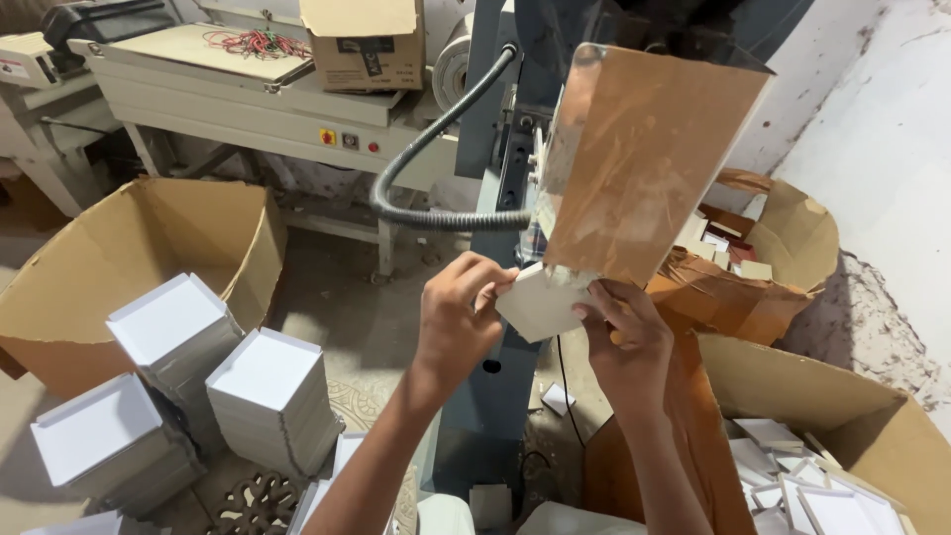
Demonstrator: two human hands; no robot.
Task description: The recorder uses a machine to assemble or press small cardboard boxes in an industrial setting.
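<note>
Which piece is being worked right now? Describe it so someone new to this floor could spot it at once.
Find the tall blue-grey machine column in the middle, with a clear and copper-coloured guard slanting down from it. Just under the guard's lower edge, the left hand and right hand pinch one flat white card between them. Unlike the stacked white boxes on the floor, it is single, unfolded and held in the air.

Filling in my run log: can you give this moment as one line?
left hand: grips card | right hand: grips card | card: at chute mouth | stacks: floor, left
</note>
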